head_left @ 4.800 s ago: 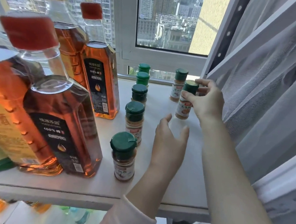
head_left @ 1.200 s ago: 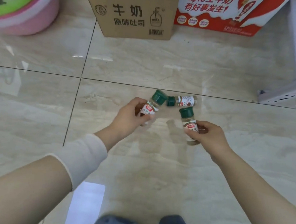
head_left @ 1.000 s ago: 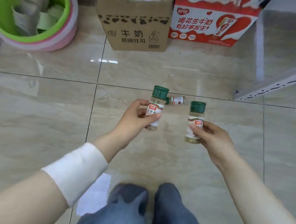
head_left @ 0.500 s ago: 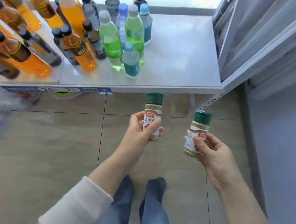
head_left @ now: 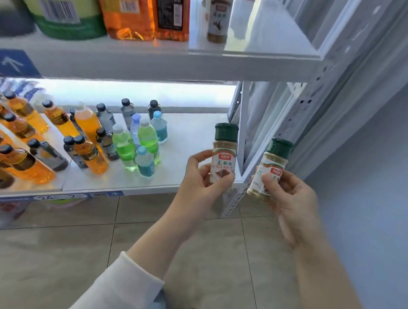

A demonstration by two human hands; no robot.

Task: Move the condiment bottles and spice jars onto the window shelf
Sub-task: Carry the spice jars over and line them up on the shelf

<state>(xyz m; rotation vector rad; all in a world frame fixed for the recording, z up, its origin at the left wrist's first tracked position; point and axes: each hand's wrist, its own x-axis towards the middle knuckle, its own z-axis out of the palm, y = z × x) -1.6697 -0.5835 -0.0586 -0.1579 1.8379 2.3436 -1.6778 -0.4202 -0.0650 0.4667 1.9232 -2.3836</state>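
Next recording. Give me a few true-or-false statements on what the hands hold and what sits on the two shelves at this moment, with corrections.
1. The left hand grips the left spice jar and the right hand grips the right spice jar; both jars have green caps. True.
2. Both held jars already stand on the upper shelf. False: they are held in the air, below its level.
3. A shelved spice jar stands on the upper shelf near the oil bottles. True.
4. The lower shelf holds only spice jars. False: it holds drink bottles.
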